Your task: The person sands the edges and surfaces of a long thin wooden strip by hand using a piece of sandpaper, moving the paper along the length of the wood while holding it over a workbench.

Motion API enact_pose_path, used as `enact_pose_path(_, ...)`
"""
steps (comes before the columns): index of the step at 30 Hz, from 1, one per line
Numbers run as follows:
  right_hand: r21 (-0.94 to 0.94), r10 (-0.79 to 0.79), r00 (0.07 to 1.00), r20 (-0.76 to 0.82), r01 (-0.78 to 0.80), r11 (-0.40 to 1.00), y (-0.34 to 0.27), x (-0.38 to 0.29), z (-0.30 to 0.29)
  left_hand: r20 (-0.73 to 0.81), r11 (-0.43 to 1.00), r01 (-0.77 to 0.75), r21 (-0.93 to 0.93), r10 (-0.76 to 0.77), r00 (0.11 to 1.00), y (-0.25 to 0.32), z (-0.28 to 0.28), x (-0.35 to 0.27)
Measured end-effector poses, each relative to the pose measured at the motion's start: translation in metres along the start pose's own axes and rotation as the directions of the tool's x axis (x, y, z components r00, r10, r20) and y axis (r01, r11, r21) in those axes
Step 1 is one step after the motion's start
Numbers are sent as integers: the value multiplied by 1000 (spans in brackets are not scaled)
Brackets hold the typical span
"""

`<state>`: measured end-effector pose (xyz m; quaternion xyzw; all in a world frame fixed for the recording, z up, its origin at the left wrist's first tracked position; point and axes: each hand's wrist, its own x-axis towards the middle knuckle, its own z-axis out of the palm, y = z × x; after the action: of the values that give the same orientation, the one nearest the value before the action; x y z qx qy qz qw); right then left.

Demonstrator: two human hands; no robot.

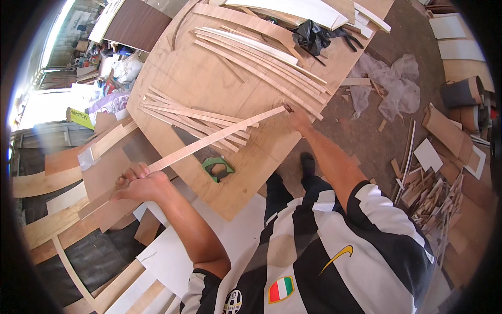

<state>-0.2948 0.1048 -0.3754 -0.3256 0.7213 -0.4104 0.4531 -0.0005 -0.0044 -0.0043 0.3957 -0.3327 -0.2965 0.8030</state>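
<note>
A long thin wooden strip (215,136) spans slantwise between my two hands, above the plywood-topped table. My left hand (139,182) grips its lower left end, out past the table's left edge. The fingers of my right hand (294,115) close on the far end near the table's right edge. Beneath the strip lies a loose, fanned pile of similar wooden strips (188,112). A handsaw with a green handle (218,169) rests near the table's closest corner, its blade partly under the pile. Farther back, more long strips (259,66) lie roughly side by side.
Black plastic (311,37) and dark-handled pliers (350,42) lie at the table's far right. Clear plastic sheeting (400,86) and a heap of wood offcuts (431,200) cover parts of the floor at right. Boards and panels (59,223) are stacked at left. A bare plywood corner (231,204) juts towards me.
</note>
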Motion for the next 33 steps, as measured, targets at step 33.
enact_pose_path(33,-20,-401,913,-72,401,916,-67,-50,26,2,994,43,-102,-43,999,15,-5,-16)
